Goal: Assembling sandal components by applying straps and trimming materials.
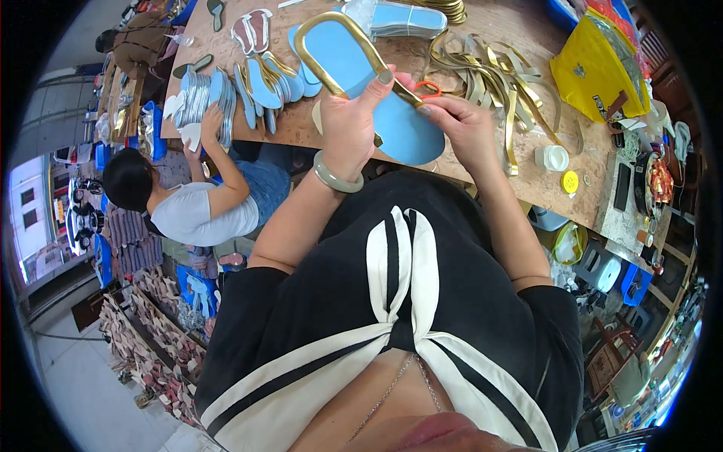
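A light-blue, flat, sole-shaped piece (410,137) is held up in front of the person, above the middle of the near edge of the brown wooden counter (301,128). Its far end is bordered by a shiny gold strip (313,32). The piece is gripped by the left hand (352,124), which is clamped on it with the thumb laid across the top. At the piece's right edge, the gold strip is pinched between the thumb and forefinger of the right hand (463,126). An orange-red looped handle (428,90) is seen just beside that hand; whether it is held cannot be told.

On the counter, a loose tangle of gold and beige strips (493,64) is spread beyond the right hand. Nearer the right edge, a small, round, clear tub (554,158), a round yellow lid (569,181) and a glossy yellow bag (599,64) are placed. Toward the left edge, gold-edged blue soles (265,81) are leaned together, and a row of stacked light-blue soles (197,102) is touched by a co-worker's hand (214,118).
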